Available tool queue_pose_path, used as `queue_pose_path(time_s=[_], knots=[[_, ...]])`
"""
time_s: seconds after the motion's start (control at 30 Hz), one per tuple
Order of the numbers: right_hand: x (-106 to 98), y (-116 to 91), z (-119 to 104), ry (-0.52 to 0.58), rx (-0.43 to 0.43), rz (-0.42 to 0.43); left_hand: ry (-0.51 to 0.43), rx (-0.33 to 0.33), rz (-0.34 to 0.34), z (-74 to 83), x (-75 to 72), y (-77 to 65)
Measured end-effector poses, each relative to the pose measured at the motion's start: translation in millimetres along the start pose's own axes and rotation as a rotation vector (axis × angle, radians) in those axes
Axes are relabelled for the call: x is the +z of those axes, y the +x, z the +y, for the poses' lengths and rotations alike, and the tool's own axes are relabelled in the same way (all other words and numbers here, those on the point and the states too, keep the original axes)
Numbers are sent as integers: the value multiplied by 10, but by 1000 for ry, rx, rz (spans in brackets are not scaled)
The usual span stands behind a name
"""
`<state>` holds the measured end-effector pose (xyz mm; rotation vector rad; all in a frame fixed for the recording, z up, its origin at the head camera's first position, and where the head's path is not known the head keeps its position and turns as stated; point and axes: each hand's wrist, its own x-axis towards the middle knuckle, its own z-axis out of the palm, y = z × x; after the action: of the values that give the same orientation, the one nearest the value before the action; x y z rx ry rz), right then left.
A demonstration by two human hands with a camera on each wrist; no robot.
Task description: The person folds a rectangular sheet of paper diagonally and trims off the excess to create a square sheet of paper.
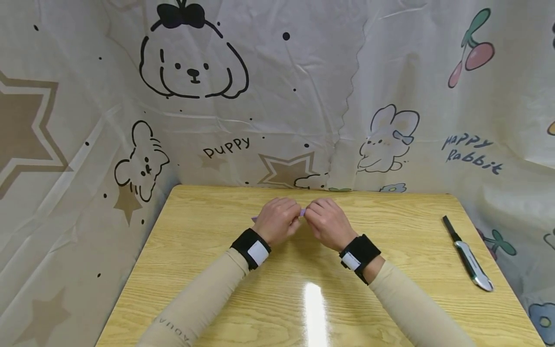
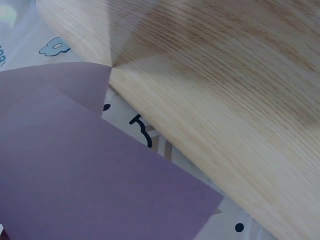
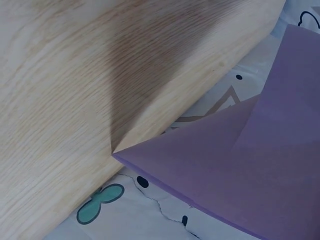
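Observation:
A sheet of purple paper (image 1: pixel 303 212) is held between both hands above the far part of the table; mostly hidden by the hands in the head view, it shows as a small strip between them and a tip at the left. My left hand (image 1: pixel 278 220) grips it with curled fingers. Close by on the other side, my right hand (image 1: pixel 329 222) pinches it too. Both wrist views show the purple paper (image 2: pixel 115 170) folded over, with overlapping layers. In the right wrist view, the folded paper (image 3: pixel 260 150) narrows to a sharp corner near the table edge.
On the right side of the wooden table (image 1: pixel 195 289) lies a knife (image 1: pixel 472 265) with a silver and dark green handle and a black blade end. A pale printed curtain (image 1: pixel 269 111) hangs behind the table and along its sides.

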<state>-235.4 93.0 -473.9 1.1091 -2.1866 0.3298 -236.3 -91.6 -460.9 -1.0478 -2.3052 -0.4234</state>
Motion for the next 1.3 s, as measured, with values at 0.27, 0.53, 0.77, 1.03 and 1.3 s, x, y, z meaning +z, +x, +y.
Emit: queue_pose_path(time_s=[0.27,0.53,0.77,1.03,1.3], knots=[[-10,-4,-2,-2,-14,13,14,-1,-19,-2,-13,-26],[-12,-14,25,-6,0,12,49,-20,-36,-92,-24,-99],[-14,-12,31,-6,-9,21,59,-17,-40,-120,-38,-117],[-26,-20,48,3,-4,32,54,-12,-33,-110,-44,-110],[-71,-26,83,17,20,54,39,-37,23,-140,-83,-129]])
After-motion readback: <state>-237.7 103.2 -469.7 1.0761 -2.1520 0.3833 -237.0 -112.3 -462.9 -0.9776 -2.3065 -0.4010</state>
